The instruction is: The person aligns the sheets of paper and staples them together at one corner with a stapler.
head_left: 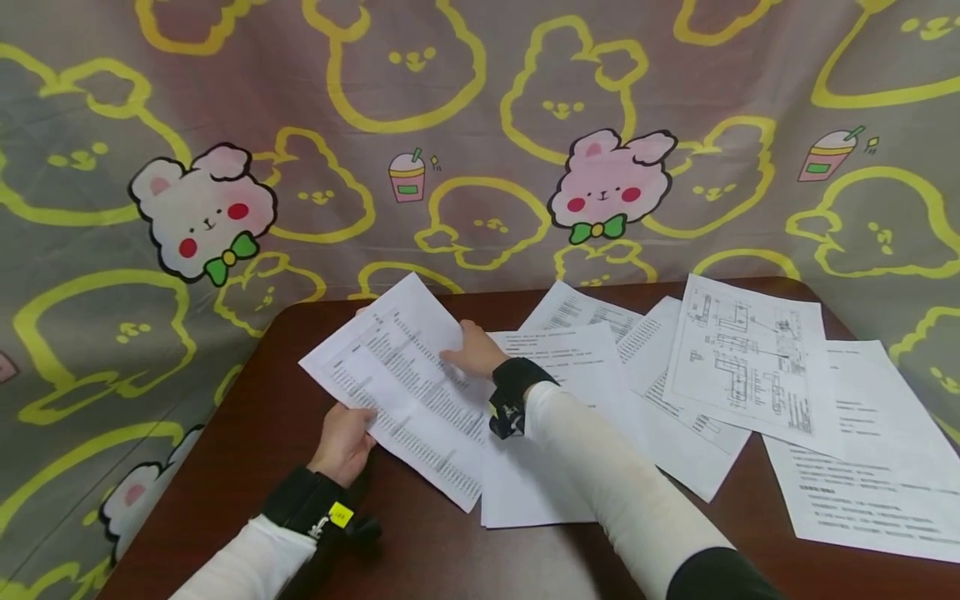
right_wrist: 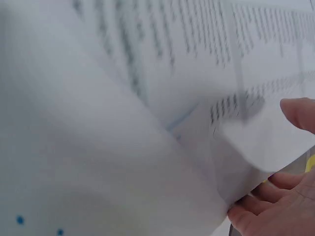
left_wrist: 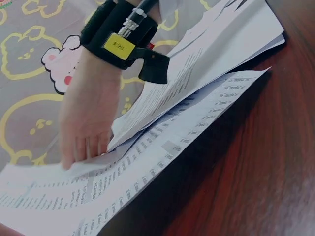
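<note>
Tilted above the left part of the table are printed sheets (head_left: pixel 405 367), the top one filled with columns of small text. My left hand (head_left: pixel 345 443) grips their lower left edge, thumb on top and the other fingers hidden beneath. At the upper right edge, my right hand (head_left: pixel 480 350) holds the paper; in the right wrist view its thumb (right_wrist: pixel 299 114) is over the page and the fingers lie along the edge. Only a sliver of the left hand (left_wrist: pixel 9 231) shows in the left wrist view. How many sheets are held cannot be told.
Right beside the held paper lies a text page (head_left: pixel 540 492), partly under the right forearm. Further right, overlapping, are a technical drawing (head_left: pixel 750 358) and other text sheets (head_left: pixel 885 500). The dark brown table (head_left: pixel 240 450) meets a patterned curtain (head_left: pixel 480 150) behind.
</note>
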`<state>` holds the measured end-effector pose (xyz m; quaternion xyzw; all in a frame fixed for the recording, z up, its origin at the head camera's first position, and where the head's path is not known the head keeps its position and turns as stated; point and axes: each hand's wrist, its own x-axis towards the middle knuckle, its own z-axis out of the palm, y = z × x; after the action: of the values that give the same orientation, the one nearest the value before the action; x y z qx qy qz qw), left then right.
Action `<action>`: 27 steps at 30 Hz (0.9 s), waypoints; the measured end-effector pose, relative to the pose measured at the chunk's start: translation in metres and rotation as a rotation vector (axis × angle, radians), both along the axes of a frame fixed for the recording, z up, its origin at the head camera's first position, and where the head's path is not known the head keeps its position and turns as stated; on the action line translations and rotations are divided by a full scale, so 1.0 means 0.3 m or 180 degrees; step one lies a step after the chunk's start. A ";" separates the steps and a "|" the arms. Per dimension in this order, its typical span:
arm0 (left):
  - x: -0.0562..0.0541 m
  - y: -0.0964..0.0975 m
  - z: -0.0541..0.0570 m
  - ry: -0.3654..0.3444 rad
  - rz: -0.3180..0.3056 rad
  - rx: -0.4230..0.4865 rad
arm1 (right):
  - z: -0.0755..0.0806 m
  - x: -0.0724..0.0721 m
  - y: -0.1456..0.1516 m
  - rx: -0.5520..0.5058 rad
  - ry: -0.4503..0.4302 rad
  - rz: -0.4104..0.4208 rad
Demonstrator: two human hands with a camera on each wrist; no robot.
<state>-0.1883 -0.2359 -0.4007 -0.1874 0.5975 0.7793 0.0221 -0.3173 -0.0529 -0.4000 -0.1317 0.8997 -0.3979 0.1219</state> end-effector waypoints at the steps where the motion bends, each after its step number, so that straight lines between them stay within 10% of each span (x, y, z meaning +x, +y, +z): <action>1: 0.001 -0.006 0.001 0.0003 0.0018 -0.0015 | -0.001 0.000 0.003 -0.0023 0.0021 -0.0039; 11: -0.004 -0.070 0.025 0.0048 0.0172 -0.0262 | -0.005 -0.026 0.022 -0.0455 0.0570 -0.0235; 27: -0.042 -0.239 0.049 0.0021 0.0480 -0.1069 | -0.010 0.010 -0.045 -0.0789 0.0140 -0.0003</action>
<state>-0.2008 -0.3076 -0.3859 -0.2301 0.7035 0.6687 -0.0700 -0.3144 -0.0665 -0.4031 -0.1540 0.8461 -0.5032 0.0848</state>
